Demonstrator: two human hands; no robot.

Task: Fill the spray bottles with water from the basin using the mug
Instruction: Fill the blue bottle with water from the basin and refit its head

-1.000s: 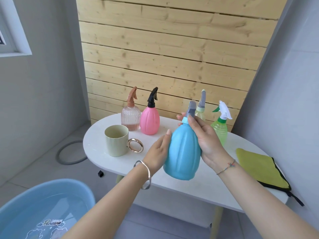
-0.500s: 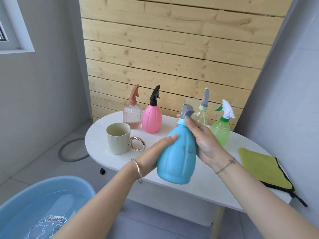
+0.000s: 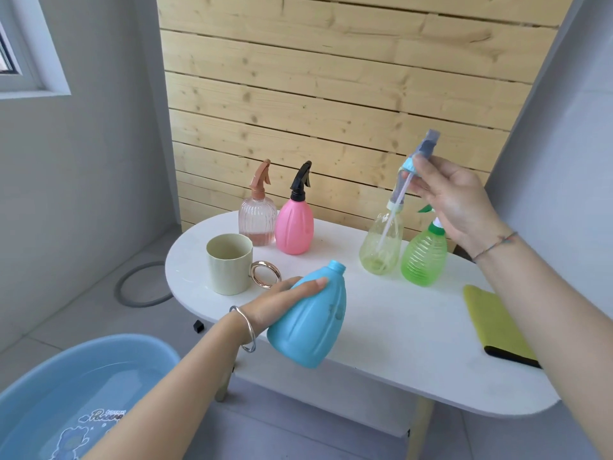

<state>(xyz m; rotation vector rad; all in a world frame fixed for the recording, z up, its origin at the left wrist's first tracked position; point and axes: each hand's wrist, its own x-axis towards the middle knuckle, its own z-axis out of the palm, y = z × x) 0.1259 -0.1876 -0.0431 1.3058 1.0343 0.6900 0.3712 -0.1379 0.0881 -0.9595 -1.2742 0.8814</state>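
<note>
I count five spray bottles, one mug point(image 3: 229, 267), one basin point(image 3: 116, 338), one cloth point(image 3: 494, 327) and one loose spray head point(image 3: 426, 146).

Four bottles stand upright at the back of the white desk point(image 3: 398, 343): a clear pink bottle point(image 3: 257, 224) and an opaque pink bottle point(image 3: 294, 227) just beside each other on the left, and a yellowish bottle point(image 3: 379, 250) and a green bottle point(image 3: 424, 257) together on the right. The mug stands in front of the pink pair, with its gold ring handle point(image 3: 265, 274) turned right. The yellow-green cloth lies at the right end of the desk. The basin sits on the floor at lower left and holds water.

My right hand point(image 3: 454, 197) is raised above the right-hand pair and hides most of the green bottle's head. Its fingers pinch the grey and blue spray head, and a thin pale tube runs down from it across the yellowish bottle.

My left hand point(image 3: 282, 300) grips the blue bottle point(image 3: 308, 320) with its fingers curled round the left side, over the desk's near edge and just right of the mug. The bottle's long axis leans. Its open neck points up and away, tipped slightly right, and its base points down towards me.
</note>
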